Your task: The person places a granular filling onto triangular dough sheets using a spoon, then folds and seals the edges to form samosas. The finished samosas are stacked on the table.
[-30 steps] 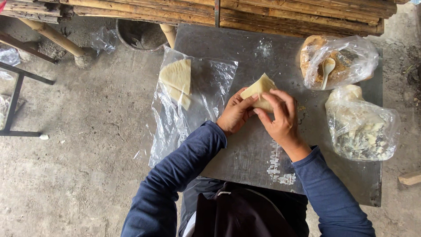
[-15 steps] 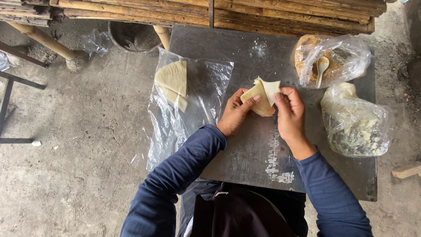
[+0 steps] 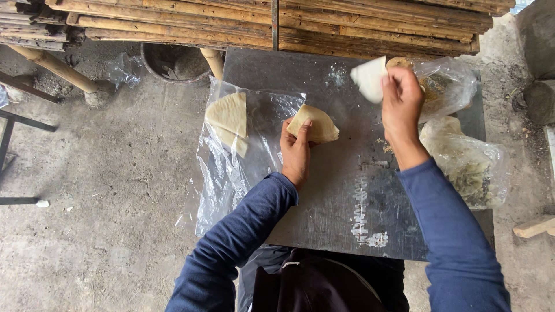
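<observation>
Head view, looking down on a grey metal table point(image 3: 347, 214). The left hand point(image 3: 296, 151) grasped a folded cone of pale dough point(image 3: 315, 124), fingers wrapped over its near edge; the cone rested against the table just right of a clear plastic sheet point(image 3: 231, 173). The right hand point(image 3: 402, 107) was raised over the table's far right part, pinching a white, spoon-like piece point(image 3: 369, 78) between thumb and fingers; what the piece was could not be told for certain. Just beyond that hand lay an open plastic bag point(image 3: 448, 86) holding a brownish filling. A second bag point(image 3: 471, 164), with pale green-flecked contents, lay nearer on the right edge. A stack of triangular dough sheets point(image 3: 228, 118) lay on the plastic sheet, well apart from both hands. Bamboo poles point(image 3: 260, 20) crossed behind the table.
</observation>
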